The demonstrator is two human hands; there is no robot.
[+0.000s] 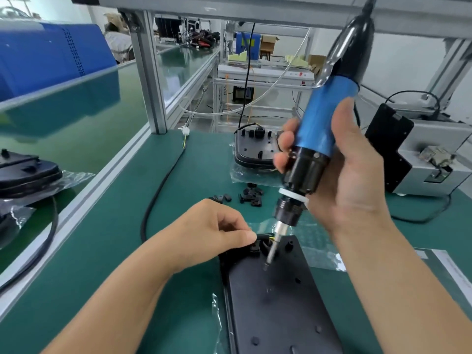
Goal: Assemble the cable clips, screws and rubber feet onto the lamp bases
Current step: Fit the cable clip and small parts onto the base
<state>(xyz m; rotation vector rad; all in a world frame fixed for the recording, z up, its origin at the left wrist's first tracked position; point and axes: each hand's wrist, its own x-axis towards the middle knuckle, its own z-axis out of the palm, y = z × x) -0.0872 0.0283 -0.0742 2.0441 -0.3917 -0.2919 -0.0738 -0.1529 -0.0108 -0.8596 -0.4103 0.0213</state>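
Observation:
A black lamp base (278, 302) lies flat on the green mat in front of me, underside up. My left hand (212, 231) pinches a small black cable clip (255, 247) at the base's far edge, where yellow wires show. My right hand (339, 175) grips a blue and black electric screwdriver (321, 129), tilted, with its bit tip (267, 267) touching the base just right of the clip. Several loose black clips (251, 195) lie on the mat beyond. A second lamp base (255, 146) sits further back on clear plastic.
A black cable (158, 192) runs across the mat at the left. More black bases (23, 172) in plastic lie on the conveyor at far left. A grey and black machine (419, 154) stands at the right. An aluminium frame post (150, 80) rises behind.

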